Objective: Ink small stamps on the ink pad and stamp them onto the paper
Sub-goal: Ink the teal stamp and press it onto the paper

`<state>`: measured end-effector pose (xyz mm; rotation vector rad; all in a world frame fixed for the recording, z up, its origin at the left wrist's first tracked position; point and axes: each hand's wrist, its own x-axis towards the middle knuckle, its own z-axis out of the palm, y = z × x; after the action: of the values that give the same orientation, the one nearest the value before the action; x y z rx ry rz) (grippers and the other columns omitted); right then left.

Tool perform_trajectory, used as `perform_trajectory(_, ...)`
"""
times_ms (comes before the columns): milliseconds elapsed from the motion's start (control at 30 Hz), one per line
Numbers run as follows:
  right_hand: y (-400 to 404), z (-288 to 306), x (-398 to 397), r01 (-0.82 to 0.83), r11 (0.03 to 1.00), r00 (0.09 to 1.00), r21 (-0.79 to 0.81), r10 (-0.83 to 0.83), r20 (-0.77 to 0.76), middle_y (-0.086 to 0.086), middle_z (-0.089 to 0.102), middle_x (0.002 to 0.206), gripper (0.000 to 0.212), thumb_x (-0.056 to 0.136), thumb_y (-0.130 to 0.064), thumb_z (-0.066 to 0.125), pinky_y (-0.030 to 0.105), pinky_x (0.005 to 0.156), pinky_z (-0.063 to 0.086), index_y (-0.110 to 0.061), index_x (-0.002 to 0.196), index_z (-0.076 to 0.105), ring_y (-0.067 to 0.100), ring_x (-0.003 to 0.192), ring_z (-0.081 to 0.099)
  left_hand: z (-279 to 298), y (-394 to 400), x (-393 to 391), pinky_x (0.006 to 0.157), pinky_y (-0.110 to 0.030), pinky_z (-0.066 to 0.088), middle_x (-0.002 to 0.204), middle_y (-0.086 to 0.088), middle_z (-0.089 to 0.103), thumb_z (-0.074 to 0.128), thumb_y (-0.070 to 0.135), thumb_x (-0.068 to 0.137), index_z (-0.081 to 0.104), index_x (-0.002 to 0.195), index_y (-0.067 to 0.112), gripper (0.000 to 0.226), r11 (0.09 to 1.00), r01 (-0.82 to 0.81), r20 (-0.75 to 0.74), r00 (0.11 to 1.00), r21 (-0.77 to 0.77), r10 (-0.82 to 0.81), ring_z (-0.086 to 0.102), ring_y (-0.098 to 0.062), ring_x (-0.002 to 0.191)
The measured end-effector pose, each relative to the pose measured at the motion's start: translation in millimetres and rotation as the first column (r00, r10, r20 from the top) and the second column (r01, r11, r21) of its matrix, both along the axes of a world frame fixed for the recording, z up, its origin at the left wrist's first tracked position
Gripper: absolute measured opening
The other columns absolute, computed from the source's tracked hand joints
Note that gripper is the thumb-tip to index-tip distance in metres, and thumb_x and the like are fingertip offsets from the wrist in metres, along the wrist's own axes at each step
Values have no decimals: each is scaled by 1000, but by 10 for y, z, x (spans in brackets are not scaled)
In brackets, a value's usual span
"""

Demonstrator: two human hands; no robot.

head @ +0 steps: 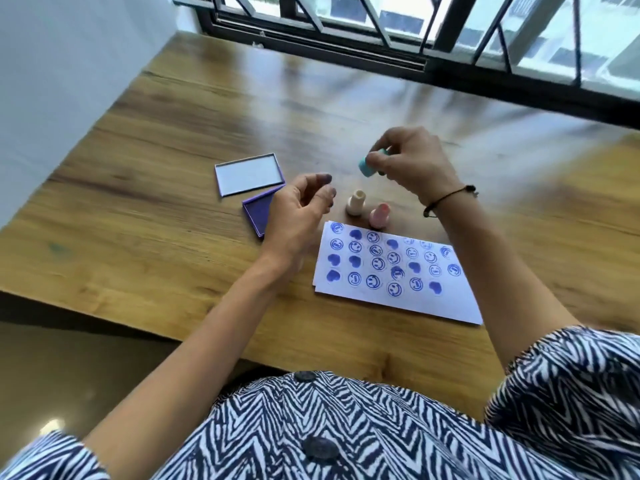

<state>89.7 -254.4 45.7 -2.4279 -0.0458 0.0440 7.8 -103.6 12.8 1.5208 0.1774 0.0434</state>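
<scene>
My right hand (408,161) is raised above the table, pinching a small teal stamp (366,166) between thumb and fingers. My left hand (299,213) hovers empty with curled, ink-stained fingertips, partly covering the open purple ink pad (254,211). A cream stamp (355,202) and a pink stamp (378,216) stand upright on the table just beyond the white paper (450,306), which carries several blue smiley and heart prints.
The ink pad's lid (247,173) lies flat to the left of the pad. The wooden table (156,161) meets a white wall at left and a barred window (381,26) at the back. My patterned sleeves fill the foreground.
</scene>
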Motion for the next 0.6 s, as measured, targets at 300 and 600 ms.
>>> perform_trajectory(300, 397, 121, -420, -125, 876, 970, 466, 207, -129, 11, 58, 64, 7, 81, -6, 63, 26, 47, 40, -3, 87, 66, 16, 52, 49, 6, 215, -65, 68, -18, 54, 82, -2, 66, 60, 10, 84, 63, 97, 11, 13, 999, -1, 57, 998, -55, 4, 61, -10, 73)
perform_trajectory(600, 784, -70, -487, -235, 852, 953, 468, 297, -62, 8, 54, 58, 23, 78, 3, 60, 26, 52, 43, -19, 73, 63, 16, 52, 48, -63, 584, -268, 58, -12, 50, 53, 9, 67, 55, 0, 84, 63, 76, 13, 17, 981, -141, 45, 988, -135, 148, 58, -1, 53)
